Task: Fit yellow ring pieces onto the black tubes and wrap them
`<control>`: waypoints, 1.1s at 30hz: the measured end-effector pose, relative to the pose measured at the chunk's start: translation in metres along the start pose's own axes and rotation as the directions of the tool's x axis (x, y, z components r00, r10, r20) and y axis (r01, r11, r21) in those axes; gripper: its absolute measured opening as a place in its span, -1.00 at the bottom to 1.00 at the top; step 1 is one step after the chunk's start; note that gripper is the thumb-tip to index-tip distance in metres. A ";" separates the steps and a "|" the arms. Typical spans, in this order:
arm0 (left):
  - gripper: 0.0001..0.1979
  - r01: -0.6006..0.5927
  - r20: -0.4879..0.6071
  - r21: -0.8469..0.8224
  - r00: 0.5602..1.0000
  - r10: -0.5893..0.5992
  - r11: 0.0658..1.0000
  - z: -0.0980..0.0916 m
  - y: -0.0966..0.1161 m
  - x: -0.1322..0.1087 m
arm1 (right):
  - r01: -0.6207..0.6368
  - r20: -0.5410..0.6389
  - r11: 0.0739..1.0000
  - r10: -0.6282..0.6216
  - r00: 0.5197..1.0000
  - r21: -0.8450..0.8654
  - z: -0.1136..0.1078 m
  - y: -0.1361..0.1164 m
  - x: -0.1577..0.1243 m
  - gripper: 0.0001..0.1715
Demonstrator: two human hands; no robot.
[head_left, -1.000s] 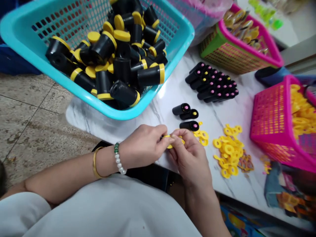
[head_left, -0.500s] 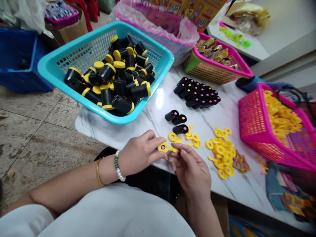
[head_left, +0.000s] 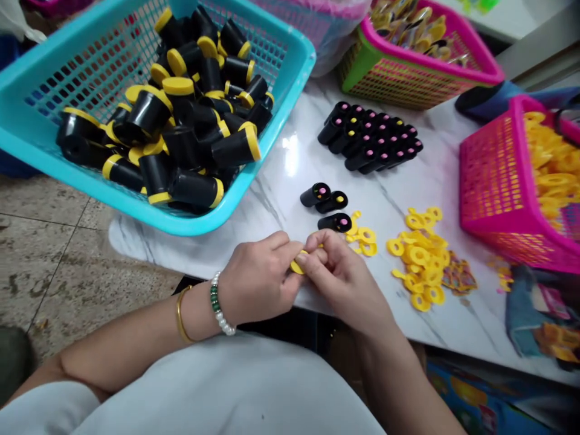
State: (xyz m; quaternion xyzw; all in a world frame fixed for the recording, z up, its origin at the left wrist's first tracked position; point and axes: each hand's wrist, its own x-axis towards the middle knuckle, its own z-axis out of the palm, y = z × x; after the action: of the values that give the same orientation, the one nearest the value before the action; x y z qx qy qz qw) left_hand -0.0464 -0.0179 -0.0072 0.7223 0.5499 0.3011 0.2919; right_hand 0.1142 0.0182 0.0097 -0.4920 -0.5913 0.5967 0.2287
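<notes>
Over the table's front edge, my left hand (head_left: 265,279) pinches a small yellow plastic ring piece (head_left: 298,264) between thumb and fingers. My right hand (head_left: 348,279) meets it from the other side, its thumb and fingertips pressed on the same piece. Fingers cover most of the piece, including its tab. Just beyond my hands lie three black cylinders (head_left: 334,222) with pink or yellow dots in their ends. A few yellow ring pieces (head_left: 365,240) are beside them, and a larger pile of yellow ring pieces (head_left: 419,257) sits right of my right hand.
A turquoise basket (head_left: 203,225) of black cylinders with yellow caps stands at left. Behind is a block of black cylinders (head_left: 369,136). Pink baskets stand at back right (head_left: 489,69) and right (head_left: 489,199). Small printed pieces (head_left: 460,275) lie by the yellow pile.
My right hand has moved up and left against my left, and its fingers now cover much of the yellow piece. The view has shifted closer to the table.
</notes>
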 end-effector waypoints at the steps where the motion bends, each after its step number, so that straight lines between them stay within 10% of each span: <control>1: -0.88 0.014 -0.005 -0.021 1.000 -0.015 1.000 0.000 0.001 0.002 | 0.018 -0.039 1.000 -0.017 0.999 0.011 0.004 0.003 -0.002 -0.72; 8: -0.91 -0.112 -0.199 0.096 0.972 0.129 0.989 -0.020 0.021 -0.008 | 0.162 -0.271 0.987 -0.158 0.950 -0.008 0.000 0.028 -0.027 -0.71; 12: -0.68 -0.110 -0.497 0.436 0.798 0.341 0.893 -0.068 0.032 -0.027 | 0.090 -0.609 0.908 -0.345 0.714 -0.409 -0.048 0.039 -0.031 -0.72; 14: -0.58 0.004 -0.581 0.556 0.717 0.385 0.831 -0.096 0.029 -0.026 | 0.029 -0.579 0.787 -0.478 0.660 -0.617 -0.073 0.044 -0.025 -0.72; 18: -0.46 0.263 -0.661 0.594 0.698 0.275 0.760 -0.130 0.015 -0.008 | 0.071 -0.329 0.547 -0.596 0.732 -0.834 -0.096 0.047 -0.005 -0.65; 22: -0.26 0.170 -0.671 0.635 0.605 0.429 0.754 -0.105 0.024 0.003 | 0.092 -0.187 0.404 -0.600 0.778 -0.910 -0.097 0.046 0.010 -0.72; 23: -0.31 0.078 -0.640 0.635 0.610 0.467 0.768 -0.090 0.030 0.005 | 0.086 -0.195 0.401 -0.609 0.769 -0.912 -0.097 0.046 0.012 -0.74; 27: -0.56 -0.204 -0.258 0.407 0.909 0.327 0.890 -0.026 0.044 0.020 | 0.012 -0.403 0.572 -0.591 0.699 -0.820 -0.095 0.043 0.011 -0.82; 33: -0.54 -0.003 0.015 0.476 1.000 -0.004 0.879 0.011 0.036 0.065 | 0.158 -0.576 0.958 -0.272 0.770 -0.241 -0.086 0.036 -0.005 -0.82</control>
State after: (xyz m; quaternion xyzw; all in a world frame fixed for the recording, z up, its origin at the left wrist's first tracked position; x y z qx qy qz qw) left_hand -0.0017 0.0361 0.0202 0.7740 0.6051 0.1511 0.1098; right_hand 0.2012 0.0486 -0.0064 -0.6035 -0.5907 0.3230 0.4272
